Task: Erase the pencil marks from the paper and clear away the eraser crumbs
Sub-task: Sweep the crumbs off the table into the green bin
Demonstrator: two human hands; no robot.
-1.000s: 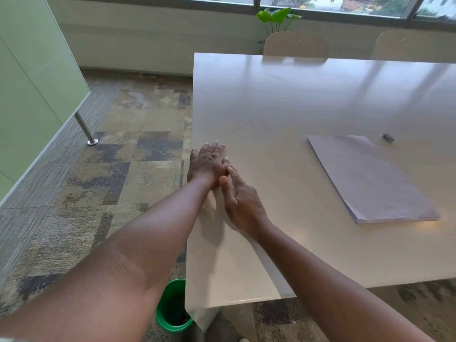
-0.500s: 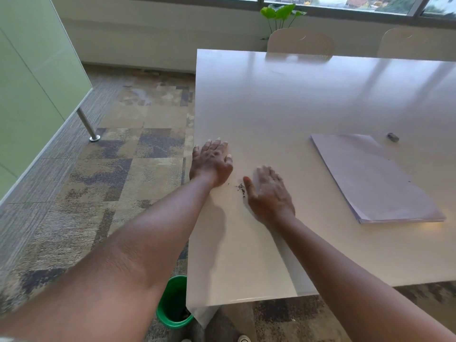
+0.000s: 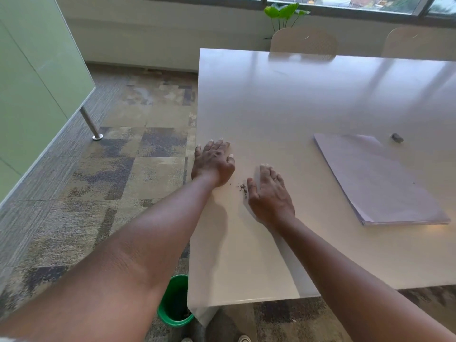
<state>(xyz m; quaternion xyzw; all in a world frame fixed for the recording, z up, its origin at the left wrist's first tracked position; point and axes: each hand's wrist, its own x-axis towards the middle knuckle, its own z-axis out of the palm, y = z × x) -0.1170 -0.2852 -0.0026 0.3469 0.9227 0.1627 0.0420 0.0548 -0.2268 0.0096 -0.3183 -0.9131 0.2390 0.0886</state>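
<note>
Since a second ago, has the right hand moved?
Yes. The right hand has slid rightward from the left hand at the table's left edge, toward the paper stack, uncovering dark eraser crumbs.

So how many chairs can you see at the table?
2: one chair at the table's far edge beside the plant, another further right. More may be out of frame.
</note>
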